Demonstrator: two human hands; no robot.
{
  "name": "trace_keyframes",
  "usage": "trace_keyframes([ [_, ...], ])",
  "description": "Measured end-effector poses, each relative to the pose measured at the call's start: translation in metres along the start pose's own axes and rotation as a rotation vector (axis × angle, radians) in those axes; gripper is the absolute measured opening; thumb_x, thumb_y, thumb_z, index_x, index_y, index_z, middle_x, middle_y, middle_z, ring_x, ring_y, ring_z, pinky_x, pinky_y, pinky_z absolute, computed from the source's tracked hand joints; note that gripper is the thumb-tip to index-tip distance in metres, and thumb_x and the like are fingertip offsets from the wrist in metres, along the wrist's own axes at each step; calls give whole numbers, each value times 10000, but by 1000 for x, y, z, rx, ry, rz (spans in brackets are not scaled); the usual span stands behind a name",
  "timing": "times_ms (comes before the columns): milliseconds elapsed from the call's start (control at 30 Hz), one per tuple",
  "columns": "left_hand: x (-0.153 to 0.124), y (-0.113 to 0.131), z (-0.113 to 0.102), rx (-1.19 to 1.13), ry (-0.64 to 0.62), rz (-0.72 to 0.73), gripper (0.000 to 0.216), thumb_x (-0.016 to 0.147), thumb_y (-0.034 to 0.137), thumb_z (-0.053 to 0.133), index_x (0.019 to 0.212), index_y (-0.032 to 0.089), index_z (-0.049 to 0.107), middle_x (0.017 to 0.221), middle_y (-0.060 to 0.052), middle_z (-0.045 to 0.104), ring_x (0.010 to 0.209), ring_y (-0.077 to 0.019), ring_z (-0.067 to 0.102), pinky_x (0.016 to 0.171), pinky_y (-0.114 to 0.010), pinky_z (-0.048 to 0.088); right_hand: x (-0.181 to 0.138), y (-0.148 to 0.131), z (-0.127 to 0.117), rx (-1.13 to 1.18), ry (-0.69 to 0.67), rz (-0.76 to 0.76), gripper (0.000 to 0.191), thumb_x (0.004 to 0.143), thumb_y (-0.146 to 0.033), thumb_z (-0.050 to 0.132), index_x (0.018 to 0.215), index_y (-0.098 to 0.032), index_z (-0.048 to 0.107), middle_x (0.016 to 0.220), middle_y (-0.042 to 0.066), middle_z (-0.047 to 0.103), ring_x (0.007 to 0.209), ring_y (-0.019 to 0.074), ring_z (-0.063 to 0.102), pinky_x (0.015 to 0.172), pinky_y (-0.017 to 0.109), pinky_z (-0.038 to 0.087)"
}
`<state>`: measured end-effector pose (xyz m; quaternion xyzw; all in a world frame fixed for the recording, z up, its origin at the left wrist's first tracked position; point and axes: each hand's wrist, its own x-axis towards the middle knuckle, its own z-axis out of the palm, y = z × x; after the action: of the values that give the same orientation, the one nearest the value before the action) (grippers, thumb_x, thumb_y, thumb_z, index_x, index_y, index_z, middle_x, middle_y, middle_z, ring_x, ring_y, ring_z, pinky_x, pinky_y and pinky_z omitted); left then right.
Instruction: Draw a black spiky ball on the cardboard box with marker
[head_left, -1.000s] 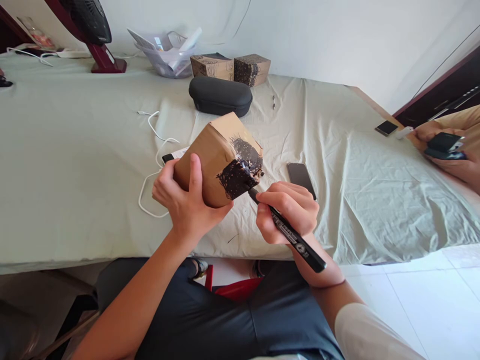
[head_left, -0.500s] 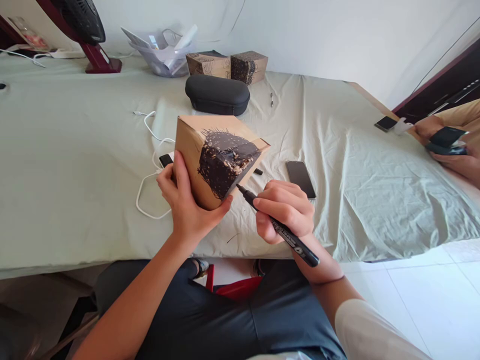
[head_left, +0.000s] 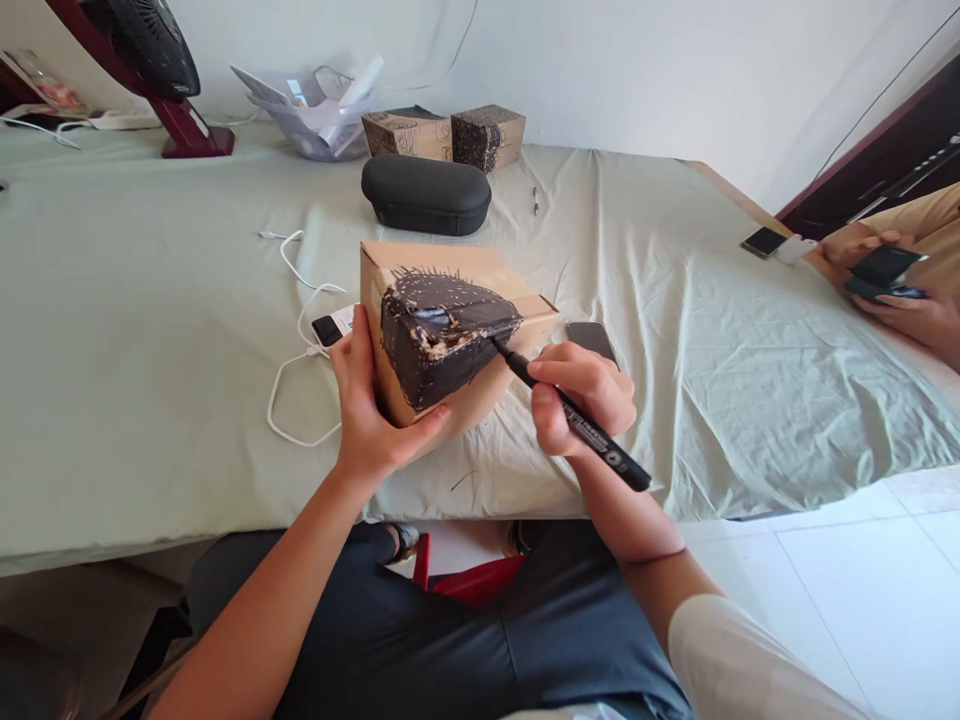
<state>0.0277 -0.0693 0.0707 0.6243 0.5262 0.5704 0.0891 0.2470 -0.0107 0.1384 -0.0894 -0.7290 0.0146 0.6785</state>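
Note:
My left hand (head_left: 379, 410) grips a brown cardboard box (head_left: 480, 268) by its left side and lower edge, holding it tilted above the cloth. A large black inked patch covers one corner of the box, with ragged strokes at its rim and a torn, crumpled spot showing bare card. In my right hand (head_left: 589, 395) is a black marker pen (head_left: 592, 432), its tip touching the right part of the inked patch. Partly behind my right hand lies a dark phone (head_left: 590, 338). Near my left fingers, a small white device with a dark screen (head_left: 327, 330) is partly covered.
A black hard case (head_left: 426, 195) stands beyond the box, before two scribbled cardboard boxes (head_left: 489, 137). A plastic basket (head_left: 319, 128), a fan (head_left: 191, 125) and a white cable (head_left: 274, 400) are to the left. At far right, another person's hands (head_left: 892, 285) hold a dark device.
My left hand has turned the box, bringing its torn corner more to the left and upward. The marker tip has shifted up and right, from the patch's lower edge onto its right side.

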Motion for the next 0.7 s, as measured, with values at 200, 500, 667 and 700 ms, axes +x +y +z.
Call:
trace_keyframes([
  [200, 5, -6, -8, 179, -28, 117, 1408, 633, 697, 906, 1765, 334, 151, 1512, -173, 387, 1498, -451, 431, 1276, -681, 353, 1, 7, -12, -22, 65, 206, 115, 956, -163, 600, 908, -238, 673, 633, -62, 550, 466, 95, 475, 476, 238, 364],
  [500, 10, 8, -13, 275, -122, 394, 1420, 633, 614, 885, 1776, 261, 120, 1547, -185, 346, 1436, -513, 478, 1169, -726, 464, 14, -10, -19, 417, -75, 258, 62, 968, -256, 685, 935, -211, 712, 685, -26, 649, 528, 117, 592, 558, 279, 488],
  [667, 8, 23, -11, 308, -146, 421, 1473, 587, 519, 962, 1777, 233, 144, 1545, -226, 348, 1462, -526, 443, 1187, -736, 454, 22, -26, -15, 410, -152, 183, 84, 974, -237, 622, 899, -218, 656, 663, -26, 662, 501, 107, 576, 542, 272, 487],
  [700, 7, 23, -11, 305, -148, 412, 1462, 586, 510, 963, 1774, 248, 152, 1546, -224, 350, 1468, -528, 440, 1192, -736, 449, 22, -27, -15, 385, -151, 181, 78, 970, -227, 615, 897, -224, 644, 654, -31, 654, 496, 108, 568, 537, 273, 486],
])
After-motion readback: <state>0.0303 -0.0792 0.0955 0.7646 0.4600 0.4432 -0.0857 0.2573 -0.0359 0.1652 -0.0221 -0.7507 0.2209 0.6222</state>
